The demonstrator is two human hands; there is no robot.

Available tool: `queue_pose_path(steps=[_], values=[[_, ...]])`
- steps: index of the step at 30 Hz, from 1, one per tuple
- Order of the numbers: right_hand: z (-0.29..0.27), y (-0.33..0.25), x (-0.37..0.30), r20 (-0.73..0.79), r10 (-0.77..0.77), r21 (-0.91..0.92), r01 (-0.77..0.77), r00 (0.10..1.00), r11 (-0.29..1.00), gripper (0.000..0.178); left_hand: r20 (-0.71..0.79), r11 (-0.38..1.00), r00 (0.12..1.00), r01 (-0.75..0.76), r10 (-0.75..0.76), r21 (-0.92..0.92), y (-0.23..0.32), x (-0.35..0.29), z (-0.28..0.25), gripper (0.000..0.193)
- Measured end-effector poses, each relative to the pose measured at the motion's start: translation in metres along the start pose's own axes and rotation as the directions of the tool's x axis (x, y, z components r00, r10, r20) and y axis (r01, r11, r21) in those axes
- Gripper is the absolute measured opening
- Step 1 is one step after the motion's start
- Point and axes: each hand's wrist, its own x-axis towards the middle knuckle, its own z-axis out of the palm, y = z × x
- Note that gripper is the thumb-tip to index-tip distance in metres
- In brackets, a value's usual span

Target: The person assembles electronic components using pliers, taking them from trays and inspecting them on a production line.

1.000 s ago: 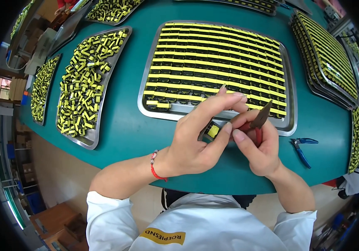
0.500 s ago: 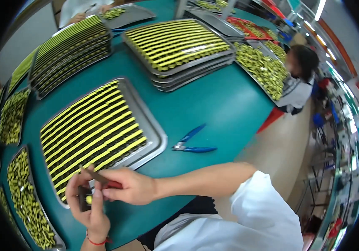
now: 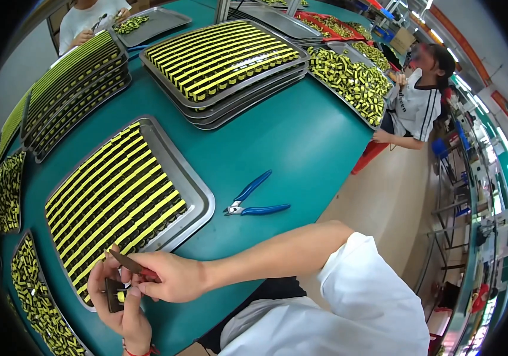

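Note:
My left hand (image 3: pixel 128 321) is closed around a small dark block-shaped part (image 3: pixel 112 296) with a yellow piece on its side. My right hand (image 3: pixel 177 277) grips a knife-like tool (image 3: pixel 128 263) by its red handle, with the dark blade pointing up and left over my left fingers. Its fingertips meet the left hand's at the part, so the exact contact is hidden. Just beyond both hands lies a metal tray (image 3: pixel 197 196) filled with rows of small black-and-yellow parts. Blue-handled cutters (image 3: pixel 248 202) rest partly opened on the green table, right of the tray.
Stacked trays of lined-up parts (image 3: pixel 224 59) stand farther back, with another stack (image 3: pixel 73 89) at left. Loose parts fill trays at near left (image 3: pixel 43 296) and far right (image 3: pixel 349 80). One person (image 3: pixel 414 107) sits at right; another (image 3: pixel 91 24) works at far left.
The view has shifted, so the table and trays sit a little farther left in the picture. Both hands stay together on the part, the knife-like tool still in the right.

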Motion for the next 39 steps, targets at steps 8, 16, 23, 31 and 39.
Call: queue_pose_path(steps=[8,16,23,31,39], values=[[0.006,0.013,0.000,0.065,-0.029,-0.030,0.031,0.997,0.999,0.033,0.114,0.997,0.993,-0.033,0.025,0.075,0.013,0.006,-0.007,0.055],[-0.002,-0.012,-0.008,0.018,0.051,-0.049,-0.050,0.999,0.998,0.041,0.171,0.941,0.935,-0.328,0.310,0.087,-0.002,0.016,0.002,0.059],[0.001,-0.006,-0.013,0.035,0.030,-0.016,-0.029,0.999,0.999,0.040,0.159,0.936,0.931,-0.344,0.329,0.077,-0.002,0.015,0.002,0.062],[0.006,-0.008,-0.011,0.013,-0.024,-0.050,0.024,1.000,0.998,0.041,0.202,0.897,0.893,-0.429,0.403,0.104,0.000,0.017,-0.002,0.063],[0.003,-0.005,-0.013,0.019,-0.042,-0.077,0.043,0.999,0.996,0.043,0.221,0.898,0.912,-0.390,0.347,0.202,0.006,0.017,-0.003,0.062]])
